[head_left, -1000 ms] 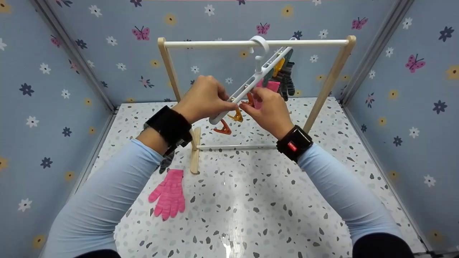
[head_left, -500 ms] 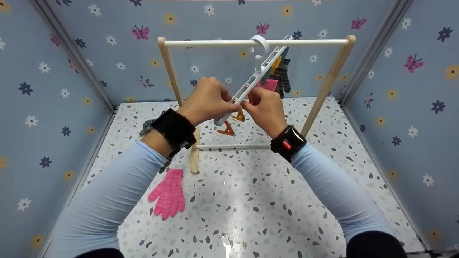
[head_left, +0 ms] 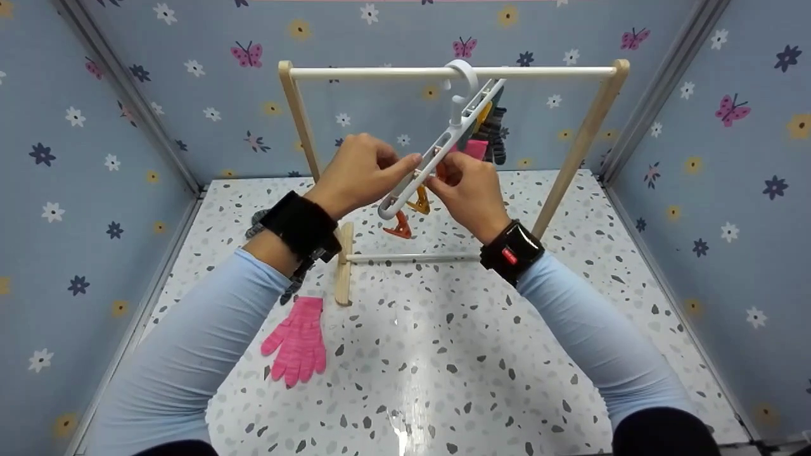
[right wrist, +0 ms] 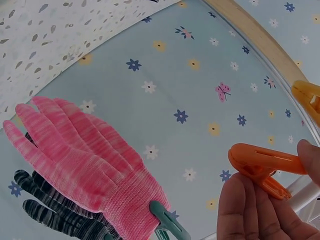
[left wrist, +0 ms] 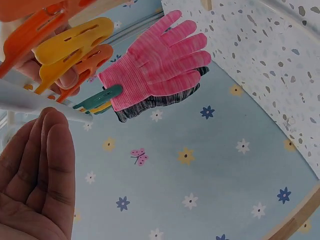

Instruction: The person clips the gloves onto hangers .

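A white clip hanger [head_left: 453, 134] hangs slanted by its hook from the rack's top rod. My left hand [head_left: 362, 172] is at its near end, thumb stretched toward the bar; in the left wrist view its fingers [left wrist: 57, 165] are straight, their tips beside the bar. My right hand [head_left: 470, 193] pinches an orange clothespin [right wrist: 265, 162] on the hanger between thumb and fingers. A yellow clothespin [head_left: 419, 201] and another orange clothespin [head_left: 399, 227] hang nearer the end. Farther along, a green clothespin [left wrist: 102, 97] grips a pink glove [left wrist: 162, 62]; a dark striped glove [right wrist: 60, 222] hangs behind it.
A wooden rack [head_left: 580, 149] with white rods stands on the speckled floor [head_left: 481, 380]. Another pink glove [head_left: 298, 345] lies flat at front left. Near it a dark glove [head_left: 256, 225] is partly hidden by my left wrist. Flowered walls [head_left: 76, 190] enclose three sides.
My left thumb has lifted and straightened from its pinch on the hanger's near end. The hanger has turned slightly, its far end shifting left. My right hand still pinches the orange clothespin.
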The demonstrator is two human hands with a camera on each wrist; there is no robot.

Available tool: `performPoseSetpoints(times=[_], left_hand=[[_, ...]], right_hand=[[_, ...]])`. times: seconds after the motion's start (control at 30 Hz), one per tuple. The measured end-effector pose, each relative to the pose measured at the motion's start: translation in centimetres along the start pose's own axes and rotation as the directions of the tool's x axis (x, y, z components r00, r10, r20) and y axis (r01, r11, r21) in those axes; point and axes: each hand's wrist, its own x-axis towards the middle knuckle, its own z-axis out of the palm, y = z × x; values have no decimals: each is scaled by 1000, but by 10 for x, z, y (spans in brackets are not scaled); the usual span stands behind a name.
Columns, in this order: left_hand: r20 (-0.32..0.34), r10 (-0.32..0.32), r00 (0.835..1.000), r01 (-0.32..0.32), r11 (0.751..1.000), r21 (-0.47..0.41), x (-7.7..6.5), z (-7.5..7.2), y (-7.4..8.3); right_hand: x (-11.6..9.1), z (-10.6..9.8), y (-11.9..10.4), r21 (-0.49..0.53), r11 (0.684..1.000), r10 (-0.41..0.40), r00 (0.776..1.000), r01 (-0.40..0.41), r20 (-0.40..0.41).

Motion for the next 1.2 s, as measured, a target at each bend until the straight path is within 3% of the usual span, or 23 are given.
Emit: performPoseSetpoints(times=[0.13,0.37,0.67,1.2], left_hand=[[-43,-22,999,21,1000,-13,-2,0,-9],[-83,-85,993,82,996,-46,-12,5,-28],[-93,-127,988,120,990,-76,-27,15,-59],[-91,-210,973,199,973,-115,-52,27,-96]], right_hand=[[0,-1,1,17,1000,-16,1000,16,3],[-1,-3,4,65,998,21,999,-23,28],[-4,-6,4,86,996,15,999,-19,45],[-3,-8,2,99,995,25,998,-31,57]])
